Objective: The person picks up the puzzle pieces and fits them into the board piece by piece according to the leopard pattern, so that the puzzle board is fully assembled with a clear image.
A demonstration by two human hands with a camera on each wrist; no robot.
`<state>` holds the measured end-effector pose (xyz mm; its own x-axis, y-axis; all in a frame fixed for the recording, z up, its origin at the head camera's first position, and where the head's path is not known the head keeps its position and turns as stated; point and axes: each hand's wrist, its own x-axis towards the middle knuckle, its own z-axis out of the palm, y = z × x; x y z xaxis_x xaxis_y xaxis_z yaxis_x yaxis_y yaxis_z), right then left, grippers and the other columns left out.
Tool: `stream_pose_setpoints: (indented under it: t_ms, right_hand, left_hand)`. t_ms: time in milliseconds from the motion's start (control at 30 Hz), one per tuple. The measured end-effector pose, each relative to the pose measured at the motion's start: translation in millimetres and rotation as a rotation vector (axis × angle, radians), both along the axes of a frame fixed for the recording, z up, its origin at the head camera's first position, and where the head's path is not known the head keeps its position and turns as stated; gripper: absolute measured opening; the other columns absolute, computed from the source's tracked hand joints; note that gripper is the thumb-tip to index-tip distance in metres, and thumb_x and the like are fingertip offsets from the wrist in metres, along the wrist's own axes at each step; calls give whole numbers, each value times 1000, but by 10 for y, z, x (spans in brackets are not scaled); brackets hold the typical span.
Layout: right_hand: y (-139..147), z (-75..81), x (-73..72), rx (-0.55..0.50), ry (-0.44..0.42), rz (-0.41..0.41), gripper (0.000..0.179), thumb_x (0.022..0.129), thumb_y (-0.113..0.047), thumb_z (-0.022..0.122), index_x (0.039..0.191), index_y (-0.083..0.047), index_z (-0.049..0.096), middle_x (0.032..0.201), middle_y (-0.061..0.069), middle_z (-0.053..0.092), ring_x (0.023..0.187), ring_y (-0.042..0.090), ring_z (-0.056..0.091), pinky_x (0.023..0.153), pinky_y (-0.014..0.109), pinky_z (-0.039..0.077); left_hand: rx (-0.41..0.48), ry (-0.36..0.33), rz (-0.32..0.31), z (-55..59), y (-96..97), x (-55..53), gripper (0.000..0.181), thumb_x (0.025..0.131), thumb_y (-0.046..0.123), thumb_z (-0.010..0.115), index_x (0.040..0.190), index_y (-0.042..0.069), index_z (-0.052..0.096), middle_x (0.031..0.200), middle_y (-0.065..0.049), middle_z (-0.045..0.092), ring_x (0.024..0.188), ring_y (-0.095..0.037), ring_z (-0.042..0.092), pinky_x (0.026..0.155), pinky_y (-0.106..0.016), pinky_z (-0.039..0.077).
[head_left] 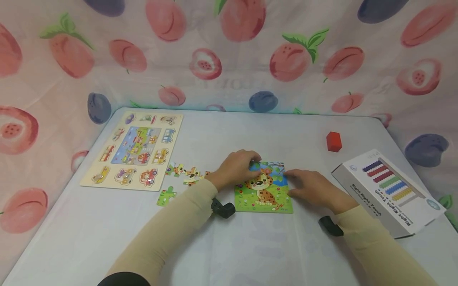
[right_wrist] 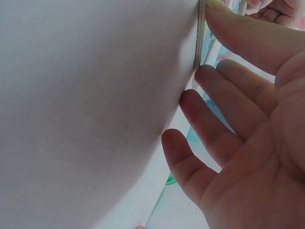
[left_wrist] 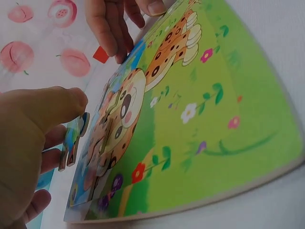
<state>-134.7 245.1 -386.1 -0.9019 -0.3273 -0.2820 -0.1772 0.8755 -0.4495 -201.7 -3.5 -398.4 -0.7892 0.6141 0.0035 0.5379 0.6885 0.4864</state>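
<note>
A square jigsaw puzzle point(head_left: 266, 198) with a spotted leopard cub on green grass lies flat on the table. My left hand point(head_left: 237, 170) is at its upper left corner. In the left wrist view, that hand's thumb and fingers pinch a jigsaw piece point(left_wrist: 71, 142) with blue and orange on it, beside the leopard picture's upper part. My right hand point(head_left: 313, 188) touches the puzzle's right edge, fingers extended; in the right wrist view its thumb point(right_wrist: 252, 45) lies at the board's edge. Loose jigsaw pieces point(head_left: 166, 196) lie left of the puzzle, some partly behind the left forearm.
A wooden peg puzzle board point(head_left: 93, 174) with vehicle pictures lies at the back left. Toward the back right stands a red block point(head_left: 334, 142). A white box point(head_left: 390, 194) with pictured coloured strips sits right of my right hand. A fruit-print cloth point(head_left: 232, 71) hangs behind the table.
</note>
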Motion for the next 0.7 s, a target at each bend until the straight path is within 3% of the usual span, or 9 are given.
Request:
stream_pose_setpoints:
  t_ms: [200,500,700]
  right_hand:
    - [13,-10,-1,4,4,6,62,89,-19,76,144,-3,52,146,22,49,136,46,39,108,62,32]
    - [23,-7,-3,-12,23,16,62,88,-20,77,143,-3,53,145,21,50,135,45,41,108,61,33]
    - [27,6,10,-27,23,13,61,88,-18,77,142,-3,53,145,21,50,136,44,41,108,61,33]
  left_hand:
    - [22,-43,21,2,58,15,44,93,33,71,130,10,64,124,-2,66,114,-18,58,99,-33,45]
    - [1,11,-8,-51,164,33,43,94,38,70,128,11,65,120,-1,67,108,-17,59,96,-34,46]
    - [-12,24,-7,-69,254,39,43,95,36,68,131,12,64,122,0,67,113,-17,58,101,-35,43]
